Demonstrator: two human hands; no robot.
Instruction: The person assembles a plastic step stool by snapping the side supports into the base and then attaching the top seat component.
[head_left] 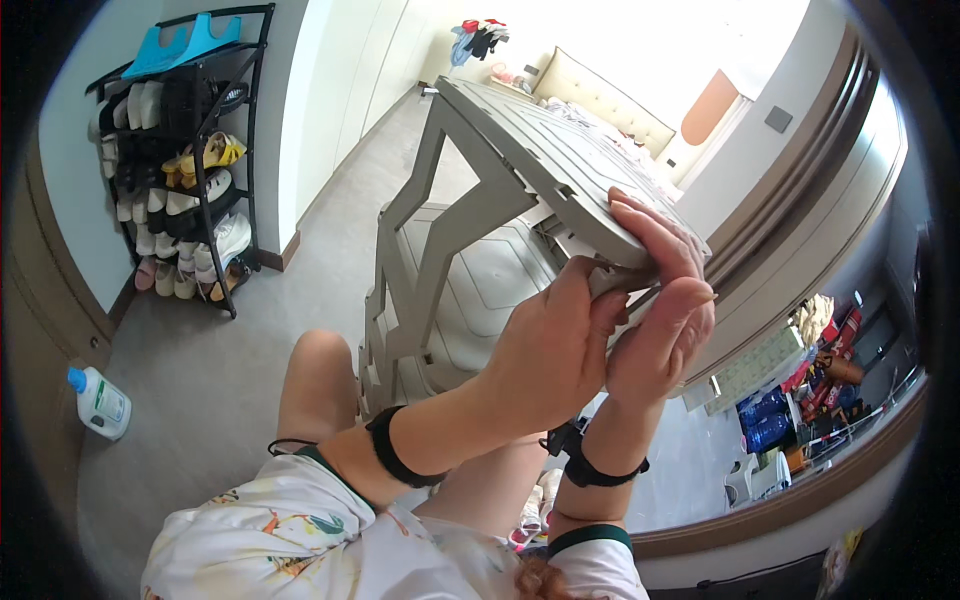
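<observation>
A grey plastic folding table (520, 150) is tipped up in front of me, its slatted top raised and its legs (420, 250) angled below. My right hand (665, 310) grips the near edge of the top, fingers over it and thumb beneath. My left hand (550, 345) presses against the underside of the same edge, right beside the right hand. Both wrists wear black bands.
A black shoe rack (190, 170) full of shoes stands by the left wall. A white bottle with a blue cap (100, 400) sits on the grey floor at left. A bed (600, 100) lies beyond the table. Cluttered boxes and bags (810, 380) fill the right side.
</observation>
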